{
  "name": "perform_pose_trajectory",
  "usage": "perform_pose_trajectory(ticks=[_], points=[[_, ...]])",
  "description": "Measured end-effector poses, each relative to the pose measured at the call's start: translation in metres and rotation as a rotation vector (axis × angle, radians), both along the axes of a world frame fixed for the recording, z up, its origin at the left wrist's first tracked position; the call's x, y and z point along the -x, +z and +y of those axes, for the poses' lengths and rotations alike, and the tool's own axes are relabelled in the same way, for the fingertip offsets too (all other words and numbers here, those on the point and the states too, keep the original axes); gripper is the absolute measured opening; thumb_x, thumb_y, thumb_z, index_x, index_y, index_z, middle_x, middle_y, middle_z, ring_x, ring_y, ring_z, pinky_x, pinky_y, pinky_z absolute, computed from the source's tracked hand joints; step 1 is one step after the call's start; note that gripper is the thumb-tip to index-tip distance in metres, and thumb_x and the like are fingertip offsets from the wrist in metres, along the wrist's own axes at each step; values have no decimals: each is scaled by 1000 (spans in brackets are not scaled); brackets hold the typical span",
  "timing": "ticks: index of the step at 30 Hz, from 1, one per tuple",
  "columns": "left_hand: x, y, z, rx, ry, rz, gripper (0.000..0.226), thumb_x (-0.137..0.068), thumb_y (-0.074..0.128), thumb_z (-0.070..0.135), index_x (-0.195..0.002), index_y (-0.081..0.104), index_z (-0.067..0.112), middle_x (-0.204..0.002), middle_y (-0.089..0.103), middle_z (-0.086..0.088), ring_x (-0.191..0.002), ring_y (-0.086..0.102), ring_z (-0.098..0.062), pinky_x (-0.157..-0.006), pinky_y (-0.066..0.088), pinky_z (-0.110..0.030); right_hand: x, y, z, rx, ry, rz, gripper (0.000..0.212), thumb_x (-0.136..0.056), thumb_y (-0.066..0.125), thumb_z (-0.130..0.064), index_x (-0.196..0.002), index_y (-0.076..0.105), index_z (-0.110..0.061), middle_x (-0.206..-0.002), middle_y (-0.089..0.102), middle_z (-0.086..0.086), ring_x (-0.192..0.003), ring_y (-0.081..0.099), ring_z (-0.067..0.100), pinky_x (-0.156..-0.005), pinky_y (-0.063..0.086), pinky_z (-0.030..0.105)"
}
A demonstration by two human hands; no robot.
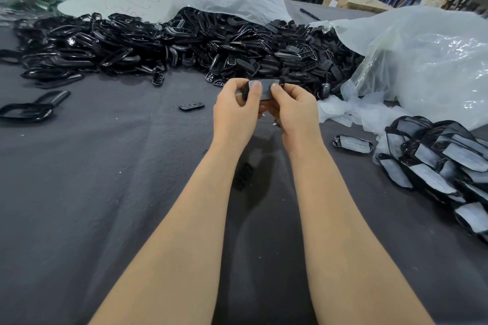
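Two hands grip one black shell (264, 90) above the grey cloth (105, 179).

The left hand (235, 113) and right hand (297, 112) pinch the shell between thumbs and curled fingers, just short of the heap of black parts (158, 42). Bare cloth spreads to the left. A plastic bag (435, 60) and wrapped pieces (443, 158) crowd the right edge.
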State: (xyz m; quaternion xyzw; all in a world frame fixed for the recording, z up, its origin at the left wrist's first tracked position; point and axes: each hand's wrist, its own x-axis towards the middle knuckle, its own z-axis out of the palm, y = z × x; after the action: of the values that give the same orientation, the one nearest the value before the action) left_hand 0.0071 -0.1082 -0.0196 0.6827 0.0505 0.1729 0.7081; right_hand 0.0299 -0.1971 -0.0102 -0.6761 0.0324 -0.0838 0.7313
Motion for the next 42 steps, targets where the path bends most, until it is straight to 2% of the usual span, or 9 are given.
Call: perform_pose_trajectory(ticks=[3,7,12,17,22,28,33,38,42], points=[[-1,-1,2,-22,-16,13,12,-96,54,12,-108,53,16,-91,69,-4,-66,66,0,-67,56,-18,1,0,-1,-2,-8,8,14,-94,54,-7,-83,63,-8,-80,65,6,-70,61,14,-67,53,24],[-1,0,2,-29,-8,20,12,-97,53,10,-105,51,18,-88,68,-1,-62,64,5,-67,56,-17,1,0,-1,22,5,25,14,-94,55,-9,-85,65,-8,-82,66,9,-72,61,17,-70,52,28],[-1,0,3,-6,-7,24,11,-96,54,10,-102,52,20,-78,67,4,-60,63,3,-69,57,-21,4,1,-3,90,26,20,16,-94,56,-13,-81,66,-13,-74,67,2,-66,62,12,-64,50,22],[1,0,3,-9,-6,45,11,-94,57,12,-101,53,20,-86,70,-6,-71,66,-11,-79,59,-36,3,1,-2,140,21,-18,20,-94,55,-9,-78,66,-12,-75,65,7,-76,60,22,-77,52,37],[2,1,4,7,0,55,11,-92,57,14,-100,55,19,-80,70,-5,-70,65,-13,-79,59,-40,3,0,-2,135,26,-20,19,-93,56,-8,-78,66,-12,-76,65,8,-76,59,23,-75,51,37],[4,2,6,-31,3,13,5,-92,61,23,-90,58,27,-80,70,-3,-71,66,-12,-77,59,-39,4,2,-3,143,87,-21,13,-93,57,-11,-88,69,-8,-90,70,17,-88,66,34,-87,54,44],[1,1,7,4,6,33,7,-94,60,20,-90,58,26,-78,69,2,-67,64,-5,-74,59,-30,7,6,-8,184,147,-50,14,-95,54,-10,-95,68,-10,-87,70,11,-82,65,21,-80,54,35],[0,-1,6,31,-3,46,7,-93,62,19,-99,60,20,-82,70,1,-71,65,-10,-78,59,-34,8,7,-7,275,101,-99,11,-92,57,-5,-95,66,-12,-83,70,6,-78,65,17,-79,55,35],[0,-1,3,76,-42,39,16,-93,61,13,-104,53,22,-87,70,-2,-73,67,-7,-73,57,-26,5,5,-8,239,35,-88,11,-92,57,-4,-88,64,-13,-72,65,-3,-56,61,-3,-58,50,14]])
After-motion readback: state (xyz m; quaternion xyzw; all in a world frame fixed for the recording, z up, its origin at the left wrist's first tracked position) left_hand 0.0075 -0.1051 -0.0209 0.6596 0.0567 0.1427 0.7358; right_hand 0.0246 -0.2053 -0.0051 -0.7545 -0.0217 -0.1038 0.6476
